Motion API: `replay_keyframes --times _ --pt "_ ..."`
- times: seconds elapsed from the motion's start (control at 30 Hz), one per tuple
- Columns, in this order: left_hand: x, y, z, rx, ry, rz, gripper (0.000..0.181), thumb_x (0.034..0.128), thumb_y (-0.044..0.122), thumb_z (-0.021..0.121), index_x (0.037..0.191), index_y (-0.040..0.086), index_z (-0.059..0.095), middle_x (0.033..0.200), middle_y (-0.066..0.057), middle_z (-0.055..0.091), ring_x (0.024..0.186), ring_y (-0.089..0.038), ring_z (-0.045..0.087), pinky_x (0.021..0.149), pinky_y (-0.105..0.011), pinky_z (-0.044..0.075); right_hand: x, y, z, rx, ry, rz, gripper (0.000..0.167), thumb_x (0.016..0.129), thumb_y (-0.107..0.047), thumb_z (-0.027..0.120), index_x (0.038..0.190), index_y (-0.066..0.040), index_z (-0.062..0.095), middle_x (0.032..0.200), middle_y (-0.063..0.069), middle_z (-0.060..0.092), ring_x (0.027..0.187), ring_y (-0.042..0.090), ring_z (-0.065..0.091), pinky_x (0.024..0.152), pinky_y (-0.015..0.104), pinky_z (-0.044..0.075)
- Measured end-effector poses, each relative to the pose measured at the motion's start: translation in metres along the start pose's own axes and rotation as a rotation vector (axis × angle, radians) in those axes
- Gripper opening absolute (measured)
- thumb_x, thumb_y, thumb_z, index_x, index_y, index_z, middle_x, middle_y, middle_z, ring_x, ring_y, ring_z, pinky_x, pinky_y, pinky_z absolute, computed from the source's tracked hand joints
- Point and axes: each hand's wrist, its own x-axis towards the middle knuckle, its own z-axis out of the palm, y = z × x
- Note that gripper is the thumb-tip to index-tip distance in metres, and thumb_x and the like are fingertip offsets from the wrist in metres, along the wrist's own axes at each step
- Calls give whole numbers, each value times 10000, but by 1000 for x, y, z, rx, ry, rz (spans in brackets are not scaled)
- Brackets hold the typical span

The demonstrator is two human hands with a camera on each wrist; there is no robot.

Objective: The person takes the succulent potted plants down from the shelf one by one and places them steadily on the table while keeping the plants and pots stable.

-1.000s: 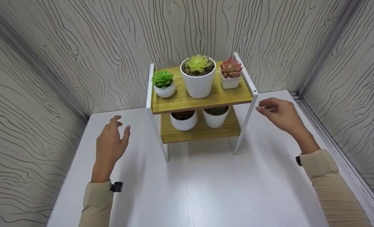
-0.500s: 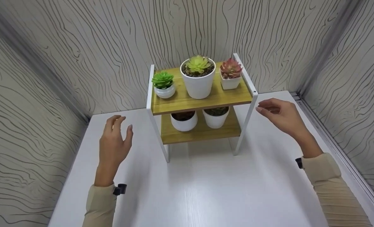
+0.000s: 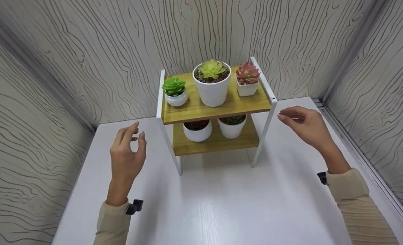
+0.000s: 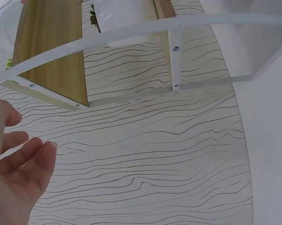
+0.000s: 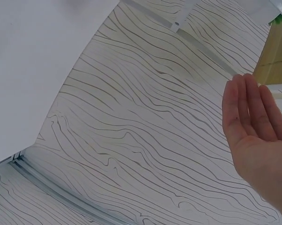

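A two-tier shelf with wooden boards (image 3: pixel 184 110) and a white metal frame (image 3: pixel 268 117) stands against the back wall. On its top board, from left to right, are a small green succulent (image 3: pixel 174 87) in a round white pot, a yellow-green succulent (image 3: pixel 212 69) in a tall white pot, and a reddish succulent (image 3: pixel 248 73) in a square white pot. My left hand (image 3: pixel 126 156) hovers left of the shelf, fingers loosely bent, holding nothing. My right hand (image 3: pixel 306 129) is just right of the frame, also holding nothing and apart from it.
On the lower board sit a rounded white pot (image 3: pixel 198 132) and another white pot (image 3: pixel 232 128), their plants mostly hidden by the top board. The white table (image 3: pixel 221 204) extends in front. Wood-grain patterned walls (image 3: pixel 119 51) enclose the back and both sides.
My left hand has moved a little to the right, nearer the shelf. The right hand has hardly moved, and the shelf and pots stay in place.
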Motion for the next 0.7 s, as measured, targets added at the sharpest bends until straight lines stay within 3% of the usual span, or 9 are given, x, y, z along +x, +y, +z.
replay_keyframes --times 0.2,0.43,0.57,0.7 --pt "2 17 -2 -31 53 -32 297 963 22 701 1254 -31 677 1071 -195 713 999 -302 724 784 -393 642 -3 -1 2 21 8 0 362 1031 -353 688 1254 -73 743 1217 152 761 968 -159 626 860 11 463" --pt "4 35 -6 -93 112 -75 288 927 -24 728 1214 -38 715 1112 -191 725 1008 -305 735 867 -80 543 -5 2 6 31 -13 -2 364 1032 -348 688 1259 -68 740 1226 144 759 971 -164 625 858 3 467" --pt "5 44 -9 -134 133 -94 302 924 -27 735 1226 -38 728 1119 -200 734 996 -313 745 896 -62 538 -8 2 6 32 -3 8 351 1030 -336 693 1263 -77 739 1221 122 760 977 -159 631 859 1 469" --pt "7 53 -11 -190 148 -105 338 916 -40 738 1252 -31 707 1111 -185 742 1031 -294 734 897 -99 567 -11 0 4 45 12 13 326 1027 -315 699 1257 -88 744 1177 19 756 985 -136 651 860 10 480"
